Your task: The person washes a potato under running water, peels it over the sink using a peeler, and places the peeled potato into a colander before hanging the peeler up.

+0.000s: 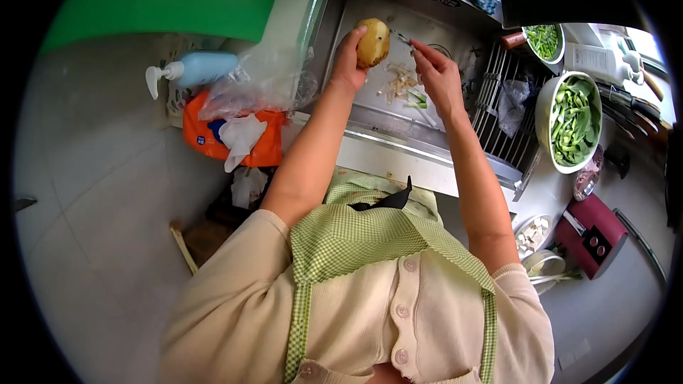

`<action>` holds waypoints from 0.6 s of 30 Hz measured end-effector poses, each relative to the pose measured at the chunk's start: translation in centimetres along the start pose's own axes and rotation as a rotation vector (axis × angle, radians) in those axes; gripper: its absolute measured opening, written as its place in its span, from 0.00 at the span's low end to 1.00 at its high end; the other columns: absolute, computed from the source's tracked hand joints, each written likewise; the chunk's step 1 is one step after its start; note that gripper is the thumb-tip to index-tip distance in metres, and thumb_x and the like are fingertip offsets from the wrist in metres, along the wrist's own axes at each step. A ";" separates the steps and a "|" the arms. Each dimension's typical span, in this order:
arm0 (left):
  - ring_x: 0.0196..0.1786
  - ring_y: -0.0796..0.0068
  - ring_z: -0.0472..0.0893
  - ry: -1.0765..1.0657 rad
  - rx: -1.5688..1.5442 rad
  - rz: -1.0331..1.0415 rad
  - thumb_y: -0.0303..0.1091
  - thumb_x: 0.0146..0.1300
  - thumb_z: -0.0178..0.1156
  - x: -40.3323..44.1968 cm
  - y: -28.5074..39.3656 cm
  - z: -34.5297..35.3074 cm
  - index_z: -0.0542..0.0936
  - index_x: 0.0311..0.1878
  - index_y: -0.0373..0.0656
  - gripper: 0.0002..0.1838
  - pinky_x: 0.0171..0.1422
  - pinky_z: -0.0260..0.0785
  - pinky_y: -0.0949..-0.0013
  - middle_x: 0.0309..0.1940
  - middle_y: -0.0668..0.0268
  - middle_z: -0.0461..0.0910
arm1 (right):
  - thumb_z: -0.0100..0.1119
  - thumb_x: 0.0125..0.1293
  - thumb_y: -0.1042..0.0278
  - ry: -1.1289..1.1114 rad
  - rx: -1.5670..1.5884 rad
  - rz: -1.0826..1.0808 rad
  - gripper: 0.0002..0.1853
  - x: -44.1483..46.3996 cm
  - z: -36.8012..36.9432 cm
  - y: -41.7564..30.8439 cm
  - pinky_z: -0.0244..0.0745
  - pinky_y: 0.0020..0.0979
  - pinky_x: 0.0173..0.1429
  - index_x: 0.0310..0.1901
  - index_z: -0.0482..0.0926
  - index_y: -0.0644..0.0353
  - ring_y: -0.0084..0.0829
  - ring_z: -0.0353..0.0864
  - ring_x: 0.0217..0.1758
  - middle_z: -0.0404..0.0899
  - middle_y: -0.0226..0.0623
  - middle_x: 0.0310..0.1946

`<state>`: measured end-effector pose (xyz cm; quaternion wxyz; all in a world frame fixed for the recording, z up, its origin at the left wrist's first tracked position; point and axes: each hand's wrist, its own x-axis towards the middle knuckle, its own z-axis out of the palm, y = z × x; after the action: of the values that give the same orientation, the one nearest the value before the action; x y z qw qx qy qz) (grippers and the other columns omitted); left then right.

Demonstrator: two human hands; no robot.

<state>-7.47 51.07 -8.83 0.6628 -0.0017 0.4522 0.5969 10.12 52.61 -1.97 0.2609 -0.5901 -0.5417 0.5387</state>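
Observation:
A partly peeled potato [374,44] is gripped in my left hand [348,57] above the sink [359,107]. Its skin looks yellow-brown, with dark spots. My right hand [439,78] pinches a small metal peeler [403,39], whose head points toward the potato with a small gap between them. Below both hands, peelings [400,82] and some green-and-white scraps [418,99] lie on the sink floor.
Right of the sink are a rack [498,85], a bowl of green leaves [573,121], a bowl of chopped greens [543,41] and a dark red box [592,235]. At the left stand a blue pump bottle [206,69] and an orange bag [196,135].

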 end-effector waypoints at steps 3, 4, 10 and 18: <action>0.47 0.71 0.80 -0.007 -0.001 0.026 0.48 0.58 0.63 0.4 -0.7 0.0 0.77 0.53 0.47 0.22 0.50 0.74 0.63 0.45 0.68 0.80 | 0.55 0.68 0.65 -0.003 -0.130 -0.032 0.16 0.8 0.4 -1.2 0.61 0.20 0.29 0.55 0.80 0.57 0.15 0.64 0.23 0.74 0.25 0.23; 0.46 0.72 0.80 0.009 0.000 0.056 0.48 0.58 0.63 0.4 -0.8 -0.1 0.77 0.52 0.46 0.22 0.49 0.74 0.64 0.44 0.68 0.80 | 0.55 0.68 0.65 -0.005 -0.130 -0.031 0.16 0.6 0.6 -1.5 0.61 0.20 0.29 0.55 0.80 0.57 0.15 0.64 0.23 0.74 0.25 0.23; 0.39 0.75 0.80 0.040 0.007 0.162 0.41 0.55 0.66 0.1 -0.8 0.1 0.78 0.46 0.43 0.18 0.41 0.75 0.69 0.38 0.68 0.79 | 0.54 0.65 0.66 0.098 -0.294 -0.108 0.15 -2.2 1.8 -2.8 0.74 0.37 0.40 0.51 0.81 0.55 0.47 0.82 0.32 0.80 0.53 0.29; 0.38 0.74 0.80 0.113 0.022 0.216 0.42 0.56 0.65 -0.4 -1.5 1.3 0.77 0.47 0.42 0.19 0.42 0.75 0.68 0.38 0.68 0.78 | 0.54 0.62 0.73 0.214 -0.328 -0.157 0.16 -6.3 3.7 -1.8 0.73 0.42 0.38 0.51 0.81 0.56 0.50 0.80 0.31 0.79 0.54 0.29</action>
<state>-5.46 51.05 -8.64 0.5682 0.0207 0.4930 0.6586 7.19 46.32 0.77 0.2585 -0.6344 -0.6359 0.3555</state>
